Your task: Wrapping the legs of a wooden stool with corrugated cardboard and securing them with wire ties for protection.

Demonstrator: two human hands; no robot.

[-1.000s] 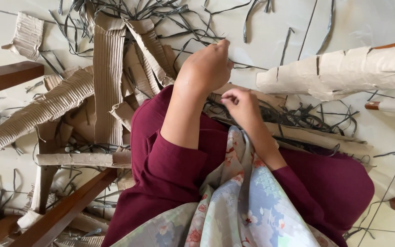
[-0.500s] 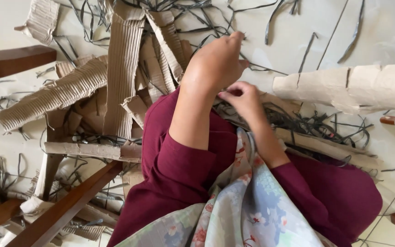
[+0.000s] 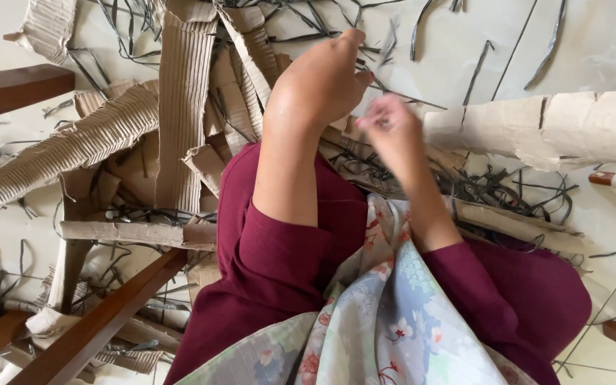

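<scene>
My left hand point(image 3: 320, 80) is held up over a heap of torn cardboard, fingers closed. A thin dark strap point(image 3: 411, 99) runs from its fingertips off to the right. Just beside and below it is my right hand point(image 3: 392, 134), blurred by motion with its fingers curled, so I cannot make out whether it holds anything. Both hands hover close together above a tangle of dark plastic straps point(image 3: 507, 189). Maroon sleeves cover my arms, and a floral cloth point(image 3: 393, 321) lies over my lap.
Long strips of corrugated cardboard point(image 3: 183, 107) lie at the left and back. A long piece wrapped in cardboard point(image 3: 536, 128) stretches across the right. Brown wooden bars point(image 3: 16, 89) point(image 3: 101, 321) cross the left side. Loose straps are scattered over the pale tiled floor point(image 3: 593, 43).
My left hand has risen and moved slightly away from me. My right hand has lifted up and to the right, closer to the wrapped piece, and is now blurred.
</scene>
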